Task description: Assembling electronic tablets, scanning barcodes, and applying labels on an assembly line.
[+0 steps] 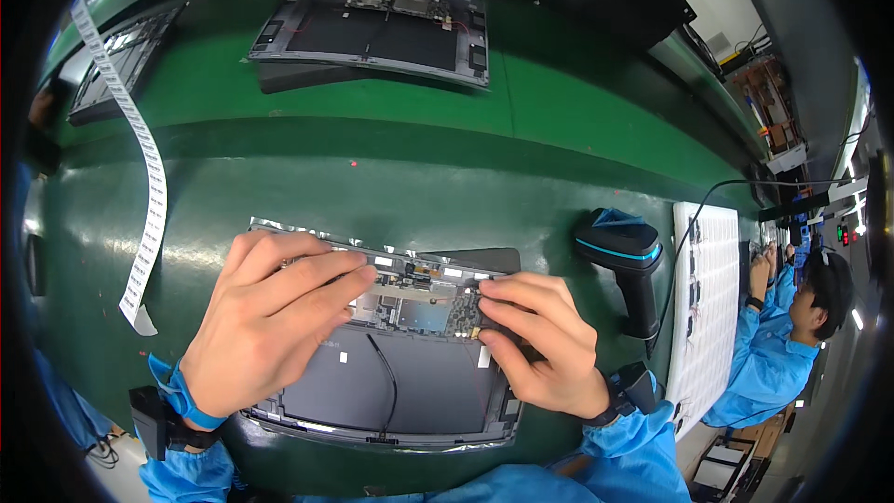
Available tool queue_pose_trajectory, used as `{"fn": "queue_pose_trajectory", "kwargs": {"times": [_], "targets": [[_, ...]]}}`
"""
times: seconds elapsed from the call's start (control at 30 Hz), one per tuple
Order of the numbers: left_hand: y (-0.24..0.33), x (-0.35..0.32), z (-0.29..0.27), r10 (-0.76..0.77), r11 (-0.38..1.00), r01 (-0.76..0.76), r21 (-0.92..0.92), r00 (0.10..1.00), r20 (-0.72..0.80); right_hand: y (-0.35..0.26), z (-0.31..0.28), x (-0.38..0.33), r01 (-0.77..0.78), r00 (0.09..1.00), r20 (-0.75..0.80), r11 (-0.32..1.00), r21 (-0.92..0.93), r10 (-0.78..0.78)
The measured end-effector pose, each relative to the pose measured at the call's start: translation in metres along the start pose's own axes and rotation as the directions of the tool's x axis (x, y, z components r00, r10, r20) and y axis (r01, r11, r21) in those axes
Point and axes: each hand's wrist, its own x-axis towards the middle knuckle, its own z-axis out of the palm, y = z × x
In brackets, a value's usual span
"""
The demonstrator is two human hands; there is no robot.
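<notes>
Touching circuit board [426, 315] in head view, both hands: left hand [256, 326], fingertips bunched over its left part; right hand [549, 345], thumb and fingers apart at right end. Whether either pinches, cannot tell. Uneven pressing could flex circuit board; stray finger could snag black cable [394, 387]. Dark housing [438, 401] holds both. White tray [712, 335] at right: contents too small to tell.

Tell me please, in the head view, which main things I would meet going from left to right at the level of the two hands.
White label strip, left hand, circuit board, right hand, black handheld scanner, long white tray, co-worker in blue.
</notes>
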Motion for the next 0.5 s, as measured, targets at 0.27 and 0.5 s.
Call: {"fn": "queue_pose_trajectory", "kwargs": {"times": [0.27,0.5], "targets": [[0.0,0.001,0.004,-0.011,1.0,0.012,0.008,1.0,-0.024,0.008,0.001,0.0,0.089,0.995,0.051,0.995,-0.034,-0.087],[0.006,0.003,-0.005,0.04,0.991,-0.042,0.125,0.999,0.018,-0.001,-0.007,0.008,0.236,0.961,0.189,0.956,-0.176,-0.203]]}}
